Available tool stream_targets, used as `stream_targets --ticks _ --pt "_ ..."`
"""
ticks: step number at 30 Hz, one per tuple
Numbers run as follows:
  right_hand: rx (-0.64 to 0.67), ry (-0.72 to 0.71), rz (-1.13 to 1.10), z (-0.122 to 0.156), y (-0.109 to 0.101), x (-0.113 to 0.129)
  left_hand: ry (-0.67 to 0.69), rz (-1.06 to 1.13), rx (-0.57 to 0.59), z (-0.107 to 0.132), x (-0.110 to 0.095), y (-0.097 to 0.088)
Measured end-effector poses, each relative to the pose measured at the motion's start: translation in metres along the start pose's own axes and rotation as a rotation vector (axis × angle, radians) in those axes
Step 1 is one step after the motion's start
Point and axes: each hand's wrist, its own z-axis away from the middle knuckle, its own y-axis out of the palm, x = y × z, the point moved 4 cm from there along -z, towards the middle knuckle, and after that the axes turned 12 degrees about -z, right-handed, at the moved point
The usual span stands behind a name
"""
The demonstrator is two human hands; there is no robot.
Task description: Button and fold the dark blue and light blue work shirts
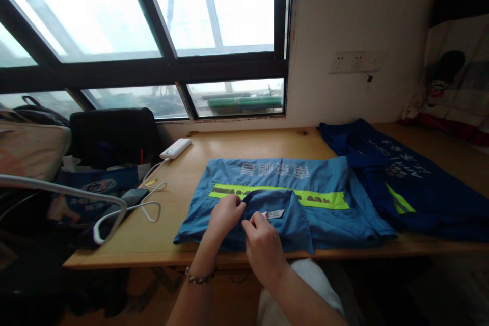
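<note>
A light blue work shirt [324,219] with a yellow reflective stripe and white lettering lies folded flat on the wooden desk [183,178]. My left hand [225,214] pinches the shirt's collar at its near left. My right hand [263,244] is closed on the collar just beside it, by the small white label [274,213]. A beaded bracelet [199,278] sits on my left wrist.
A darker blue shirt [412,183] lies spread at the desk's right. A white power bank [175,148] and its cable run to a phone [132,197] at the desk's left edge. Bags [95,163] stand left of the desk, a window behind.
</note>
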Motion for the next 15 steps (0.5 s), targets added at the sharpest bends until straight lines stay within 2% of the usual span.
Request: stream_targets --ticks 3,7,8,9,10,13,15 --pt "0.053 -0.085 -0.008 0.004 0.003 0.008 0.003 0.336 0.043 -0.003 0.006 0.0" --pt "0.192 -0.265 -0.15 0.007 0.0 0.019 -0.121 0.857 0.229 0.001 0.011 0.003" --pt "0.182 -0.287 -0.199 0.005 -0.006 0.019 -0.155 0.948 0.259 0.002 0.013 0.003" --pt "0.117 -0.269 -0.234 0.002 -0.014 0.015 -0.178 1.026 0.295 0.002 0.014 0.003" --pt "-0.002 -0.207 -0.246 -0.002 -0.025 0.008 -0.188 1.095 0.342 0.003 0.015 0.003" --pt "-0.438 0.12 -0.147 -0.007 -0.055 -0.031 -0.18 1.253 0.502 0.004 0.018 0.005" --pt "-0.54 0.316 -0.08 -0.007 -0.062 -0.06 -0.202 1.312 0.562 0.004 0.02 0.007"
